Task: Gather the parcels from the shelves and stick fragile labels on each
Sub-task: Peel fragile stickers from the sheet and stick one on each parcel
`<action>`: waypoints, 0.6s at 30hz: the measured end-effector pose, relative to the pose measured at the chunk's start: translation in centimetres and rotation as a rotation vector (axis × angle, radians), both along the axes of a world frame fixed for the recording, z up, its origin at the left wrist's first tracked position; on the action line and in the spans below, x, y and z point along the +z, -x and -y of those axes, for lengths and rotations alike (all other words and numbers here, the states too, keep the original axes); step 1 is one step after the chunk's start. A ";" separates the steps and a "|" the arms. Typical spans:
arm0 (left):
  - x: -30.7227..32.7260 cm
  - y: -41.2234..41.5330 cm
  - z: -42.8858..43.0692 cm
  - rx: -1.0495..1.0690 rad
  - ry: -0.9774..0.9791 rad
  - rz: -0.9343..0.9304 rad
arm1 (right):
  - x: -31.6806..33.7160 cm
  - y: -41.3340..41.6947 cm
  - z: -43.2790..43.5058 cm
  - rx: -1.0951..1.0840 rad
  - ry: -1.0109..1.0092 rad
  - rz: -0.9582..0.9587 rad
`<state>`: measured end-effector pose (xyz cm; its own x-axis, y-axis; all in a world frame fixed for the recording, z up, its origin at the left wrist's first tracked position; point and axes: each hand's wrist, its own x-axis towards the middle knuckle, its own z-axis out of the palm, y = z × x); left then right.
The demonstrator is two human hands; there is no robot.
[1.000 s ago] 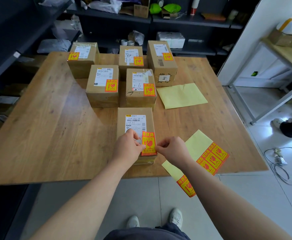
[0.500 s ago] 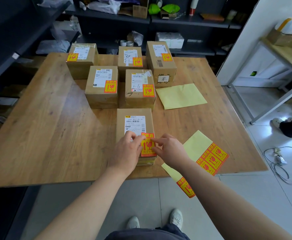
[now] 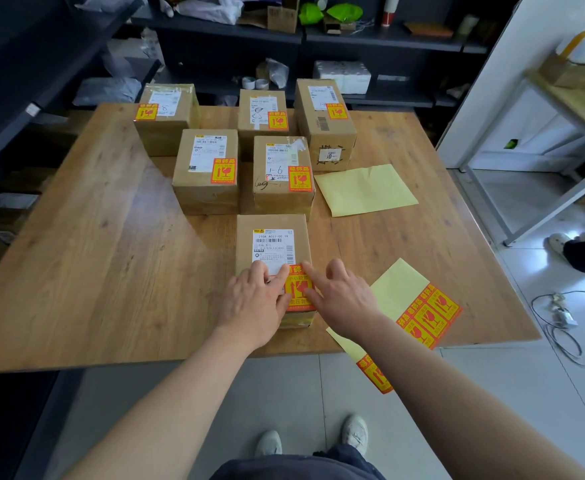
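Several brown cardboard parcels stand on the wooden table (image 3: 76, 271). The nearest parcel (image 3: 272, 223) carries a white shipping slip and an orange-and-yellow fragile label (image 3: 296, 289) on its near right corner. My left hand (image 3: 254, 304) lies flat on that parcel, fingers spread, index finger on the label's left edge. My right hand (image 3: 341, 297) rests its fingers on the label's right side. Neither hand holds anything. Behind, five parcels each show a fragile label, among them a middle one (image 3: 282, 174) and a tall one (image 3: 324, 123).
A yellow backing sheet with remaining fragile labels (image 3: 426, 313) overhangs the table's near right edge. An empty yellow backing sheet (image 3: 365, 189) lies further back on the right. Dark shelving (image 3: 370, 39) with clutter stands behind the table. A cable (image 3: 561, 317) lies on the floor at right.
Both hands went from pinching the label's edges above the near parcel to lying flat with fingers pressing it down. The label now sits flat on the box top.
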<state>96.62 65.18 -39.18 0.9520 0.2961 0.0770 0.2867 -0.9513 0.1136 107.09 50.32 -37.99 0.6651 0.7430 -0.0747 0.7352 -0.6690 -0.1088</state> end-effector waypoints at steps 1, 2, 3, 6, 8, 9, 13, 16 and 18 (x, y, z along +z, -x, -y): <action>-0.1 0.1 -0.2 -0.015 -0.011 0.004 | 0.0 0.1 0.2 0.021 0.002 0.016; -0.1 0.2 -0.4 -0.039 -0.023 0.010 | 0.0 0.2 0.4 0.052 0.003 0.035; -0.2 0.5 -0.6 -0.068 -0.031 0.014 | 0.0 0.2 0.7 0.085 0.001 0.047; -0.6 1.3 -1.0 -0.116 -0.042 0.008 | -0.1 0.5 1.7 0.165 -0.007 0.040; -0.7 1.5 -0.8 -0.106 -0.029 0.009 | -0.3 0.5 2.3 0.194 -0.021 0.024; -0.6 1.4 -0.7 -0.089 -0.016 0.005 | -0.5 0.4 2.4 0.192 -0.033 0.015; -0.3 0.2 -0.5 -0.021 0.016 -0.030 | -1.0 0.5 1.7 0.066 -0.119 -0.033; -0.3 -0.1 -0.1 0.006 0.019 -0.024 | -1.3 0.7 1.1 0.006 -0.117 -0.022; -0.4 0.2 0.3 0.029 0.013 0.000 | -1.4 0.8 1.0 0.004 -0.095 -0.007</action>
